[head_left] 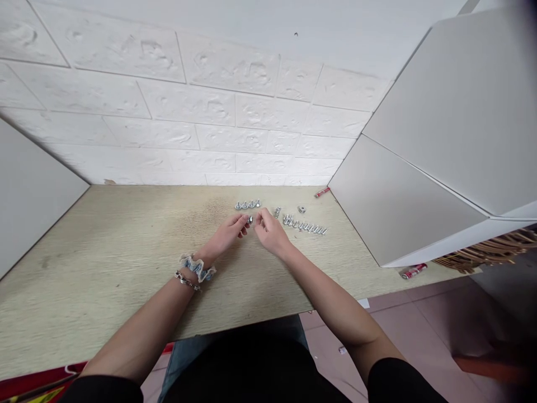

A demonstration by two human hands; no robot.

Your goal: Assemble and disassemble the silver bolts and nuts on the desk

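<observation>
My left hand (229, 232) and my right hand (271, 229) meet over the middle of a pale wooden tabletop (126, 246). Both pinch one small metal bolt with a nut (250, 220) between their fingertips. Just beyond them lies a short row of assembled bolts (248, 205). To the right, several loose bolts (305, 226) lie in a line, with a single nut (301, 210) and another small bolt (277, 211) near them. My left wrist wears a scrunchie and a bracelet.
A white brick-pattern wall (210, 112) stands behind the table. Grey panels close in the left side and the right (419, 184). A red marker (322, 192) lies at the back right, a red-and-white one (413, 271) at the table's right edge.
</observation>
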